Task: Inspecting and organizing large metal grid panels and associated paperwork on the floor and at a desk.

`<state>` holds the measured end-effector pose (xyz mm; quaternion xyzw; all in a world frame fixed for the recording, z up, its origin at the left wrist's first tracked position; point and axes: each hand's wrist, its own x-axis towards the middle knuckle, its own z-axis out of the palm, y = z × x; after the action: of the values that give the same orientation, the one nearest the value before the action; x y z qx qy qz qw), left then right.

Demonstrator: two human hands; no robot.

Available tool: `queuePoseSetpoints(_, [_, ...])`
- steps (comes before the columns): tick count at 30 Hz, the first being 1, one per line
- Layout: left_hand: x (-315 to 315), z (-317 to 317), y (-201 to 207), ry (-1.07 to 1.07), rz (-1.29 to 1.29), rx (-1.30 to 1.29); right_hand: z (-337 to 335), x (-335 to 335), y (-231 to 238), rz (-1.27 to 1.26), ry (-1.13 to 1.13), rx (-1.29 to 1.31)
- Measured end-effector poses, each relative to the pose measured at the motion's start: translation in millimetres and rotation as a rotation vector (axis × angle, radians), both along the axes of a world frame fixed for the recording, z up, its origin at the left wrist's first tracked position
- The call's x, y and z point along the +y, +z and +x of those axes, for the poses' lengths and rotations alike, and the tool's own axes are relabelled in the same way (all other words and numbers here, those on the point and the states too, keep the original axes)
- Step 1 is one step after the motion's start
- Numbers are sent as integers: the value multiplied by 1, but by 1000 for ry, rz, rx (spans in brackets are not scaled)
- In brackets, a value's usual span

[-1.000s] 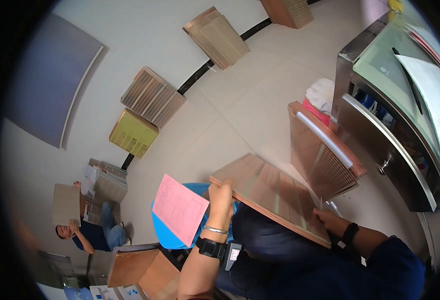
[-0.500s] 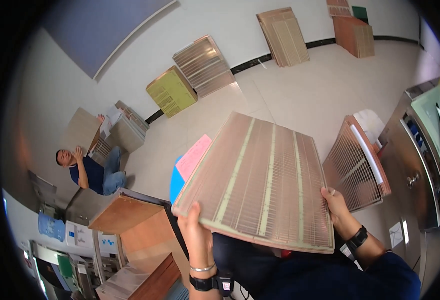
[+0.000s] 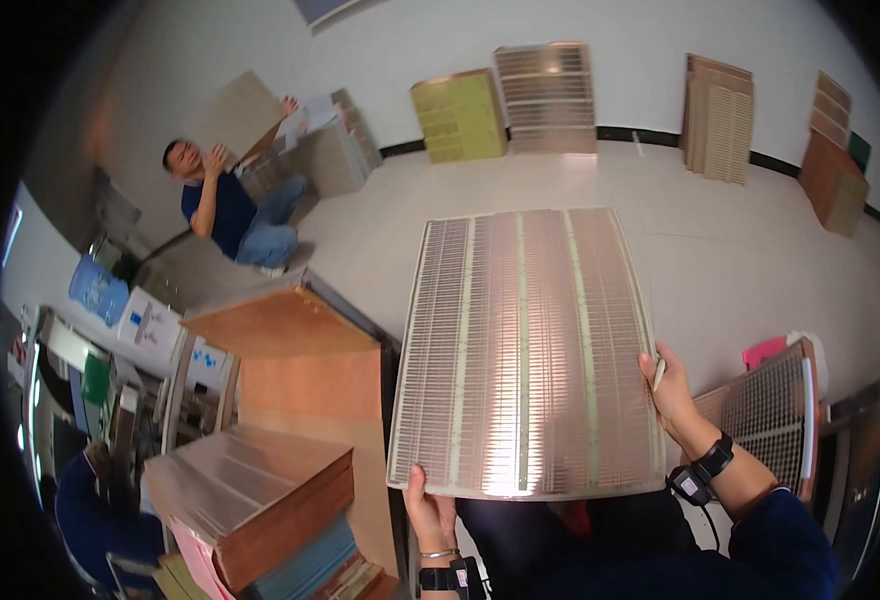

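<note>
Three pale green strips (image 3: 525,350) line the shiny, copper-toned panel (image 3: 548,355).

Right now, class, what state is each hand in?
Left hand: closed, holding the coppery panel at its lower-left corner.
Right hand: closed, holding the panel's right edge.

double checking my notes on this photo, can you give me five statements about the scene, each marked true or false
1. The left hand and right hand hold one wide panel. True.
2. The co-worker is standing upright. False: the co-worker is down low, knees bent.
3. A yellow-green stack stands by the wall. True.
4. The blue bottle is at the picture's right. False: the blue bottle is at its left.
5. A black strap circles the right wrist. True.
</note>
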<state>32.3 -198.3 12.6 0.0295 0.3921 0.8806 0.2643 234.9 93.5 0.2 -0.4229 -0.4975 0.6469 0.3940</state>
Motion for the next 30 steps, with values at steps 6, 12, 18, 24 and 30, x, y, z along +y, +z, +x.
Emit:
queuePoseSetpoints(6, [-24, -8, -38, -40, -49, -248, -23, 27, -50, -19, 242, -210])
queuePoseSetpoints(12, [-66, -23, -61, -163, 170, -366, -1, 45, 4, -103, 540, -401])
queuePoseSetpoints(18, [-77, -72, -22, -95, -441, -16, 35, 6, 8, 266, 250, -388])
queuePoseSetpoints(24, [-26, -93, 0, -162, -1158, 681, 24, -92, -5, 663, 329, -602])
queuePoseSetpoints(30, [-5, -79, 19, -35, -1517, 1068, 20, -98, -2, 814, 285, -699])
